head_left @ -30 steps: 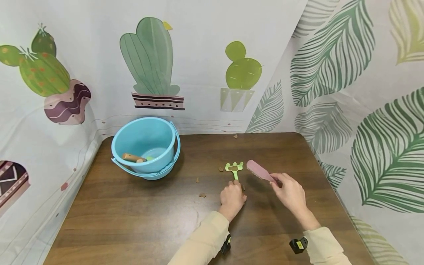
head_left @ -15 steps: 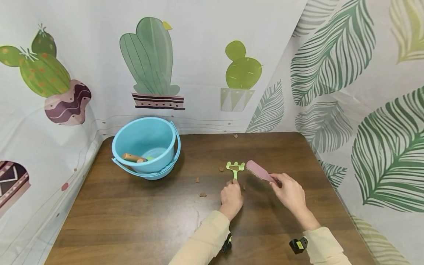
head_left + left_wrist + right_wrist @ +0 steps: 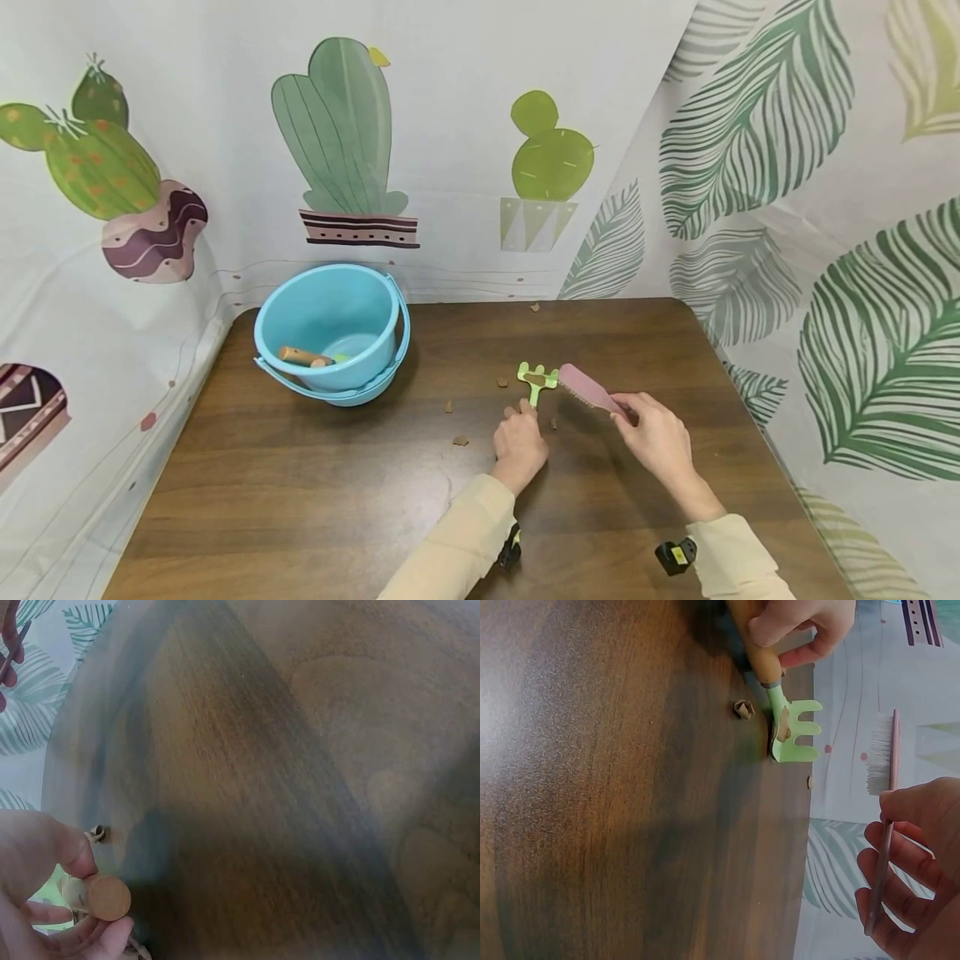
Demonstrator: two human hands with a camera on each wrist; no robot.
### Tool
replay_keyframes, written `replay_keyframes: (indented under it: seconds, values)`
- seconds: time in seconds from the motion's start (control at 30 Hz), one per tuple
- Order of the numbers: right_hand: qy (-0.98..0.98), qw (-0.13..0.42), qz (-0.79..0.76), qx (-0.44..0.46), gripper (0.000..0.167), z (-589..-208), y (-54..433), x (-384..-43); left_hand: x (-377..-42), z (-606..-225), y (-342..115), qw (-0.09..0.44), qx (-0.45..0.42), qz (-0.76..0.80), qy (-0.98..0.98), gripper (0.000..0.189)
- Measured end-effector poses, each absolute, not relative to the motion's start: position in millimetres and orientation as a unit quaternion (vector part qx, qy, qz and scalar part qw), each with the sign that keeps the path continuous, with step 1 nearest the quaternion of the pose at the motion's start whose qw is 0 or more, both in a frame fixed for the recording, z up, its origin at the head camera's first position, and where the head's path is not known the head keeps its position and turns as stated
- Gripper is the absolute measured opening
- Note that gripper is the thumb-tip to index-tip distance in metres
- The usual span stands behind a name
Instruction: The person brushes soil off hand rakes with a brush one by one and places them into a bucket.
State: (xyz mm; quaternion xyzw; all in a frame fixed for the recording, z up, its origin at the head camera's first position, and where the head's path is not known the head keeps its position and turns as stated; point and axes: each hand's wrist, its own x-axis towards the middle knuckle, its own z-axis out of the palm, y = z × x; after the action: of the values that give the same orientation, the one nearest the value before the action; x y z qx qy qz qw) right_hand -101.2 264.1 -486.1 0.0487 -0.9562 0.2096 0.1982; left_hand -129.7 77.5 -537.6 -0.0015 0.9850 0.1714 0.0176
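My left hand [image 3: 520,442] grips the wooden handle of a small green hand rake [image 3: 799,754], its tines pointing away from me. A brown dry leaf scrap [image 3: 784,724] lies on the rake's head. In the left wrist view the round end of the wooden handle [image 3: 109,898] shows between thumb and fingers. My right hand [image 3: 660,437] holds a pink brush [image 3: 587,386] by its thin handle, with white bristles [image 3: 880,754] facing the rake. In the head view the brush's tip comes right up to the rake's right tine.
Several brown scraps [image 3: 461,441] lie scattered on the dark wooden table [image 3: 300,500]. At the back left stands a light blue bucket [image 3: 352,379] with a wooden-handled tool [image 3: 300,357] inside. A printed cloth [image 3: 457,125] hangs behind the table.
The rake's head has shifted slightly right toward the brush, while my left hand has moved a little left and turned. The right hand and brush have stayed in place.
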Motion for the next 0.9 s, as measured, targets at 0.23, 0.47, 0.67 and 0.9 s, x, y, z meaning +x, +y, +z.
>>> replay_keyframes:
  seconds: [0.23, 0.47, 0.67, 0.9]
  values:
    - [-0.958, 0.195, 0.206, 0.049, 0.023, -487.9, 264.6, -101.9, -134.5, -529.7, 76.0, 0.002, 0.022, 0.148, 0.989, 0.037]
    - [-0.957, 0.197, 0.207, 0.051, 0.023, -489.2, 265.6, -102.7, -143.3, -521.2, 69.7, 0.034, 0.015, 0.106, 0.994, 0.030]
    - [-0.957, 0.201, 0.203, 0.054, 0.023, -490.7, 267.7, -102.0, -149.6, -520.2, 63.7, 0.057, 0.017, 0.095, 0.994, 0.029]
    - [-0.956, 0.203, 0.207, 0.055, 0.023, -490.5, 267.6, -102.3, -155.5, -519.6, 58.7, 0.060, 0.016, 0.062, 0.996, 0.024]
